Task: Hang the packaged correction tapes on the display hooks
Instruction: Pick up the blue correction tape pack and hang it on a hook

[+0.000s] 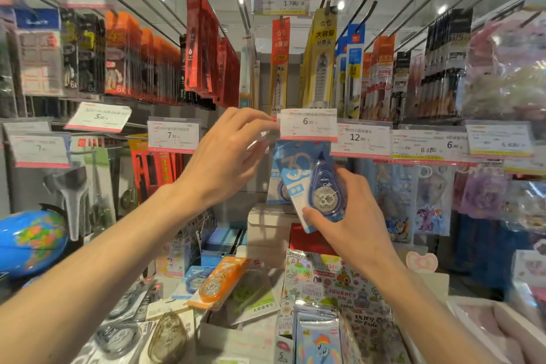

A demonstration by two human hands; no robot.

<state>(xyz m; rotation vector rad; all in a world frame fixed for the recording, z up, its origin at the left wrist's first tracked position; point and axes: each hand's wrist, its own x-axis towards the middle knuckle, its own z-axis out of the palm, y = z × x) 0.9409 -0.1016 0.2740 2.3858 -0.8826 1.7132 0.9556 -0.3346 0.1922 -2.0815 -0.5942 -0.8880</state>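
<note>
Correction tapes in orange and clear packets (220,282) lay loose on the crowded counter, nearest the camera and well below the 6.00 price tag (308,125), waiting their turn. Above them the right hand (351,213) was clamped on a blue correction tape pack (317,189), thumb across its lower card and fingers behind, the pack tilted and held just beneath the tag. The left hand (227,154) reached in from the tag's left, its fingertips pinched at the tag's edge as though lifting the holder clear of the hook; the two hands stood apart, each on its own thing. Directly behind the held pack, another blue pack (280,174) already hung under the tag. The hook itself was hidden by the tag and the fingers, so whether the pack's hang hole had met it could not be told. The risk here looked plain: with the pack tilted and the hook tip out of sight, the hole might miss, and the pack could slip onto the counter below, or snag and push the hanging pack backward. Farther off, above the tag, rows of pen refills (322,59) filled the upper pegs.
</note>
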